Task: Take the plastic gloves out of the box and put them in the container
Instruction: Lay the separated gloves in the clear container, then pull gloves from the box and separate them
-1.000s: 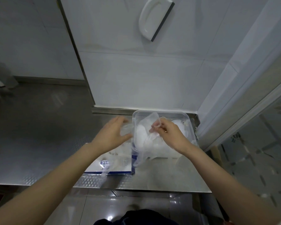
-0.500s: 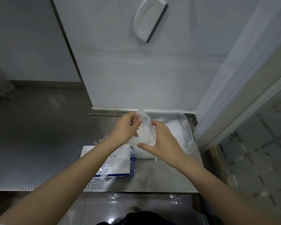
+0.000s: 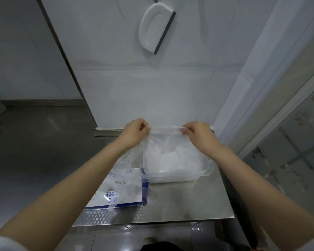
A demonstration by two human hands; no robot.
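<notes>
Hands are working over the container (image 3: 178, 176). The left hand (image 3: 134, 131) and the right hand (image 3: 198, 134) are each pinching one end of a plastic glove (image 3: 158, 142), stretching it taut between them just above the open top.

Judgement: the glove is best lowered level and inside the rim, with both pinches let go together so no film is draping over the wall.

The glove is showing as thin, clear, wrinkled and limp. A white pile (image 3: 172, 160) is filling the container. The box (image 3: 114, 194) is lying just beside it on the steel counter (image 3: 188, 201), with more film trailing out.
</notes>
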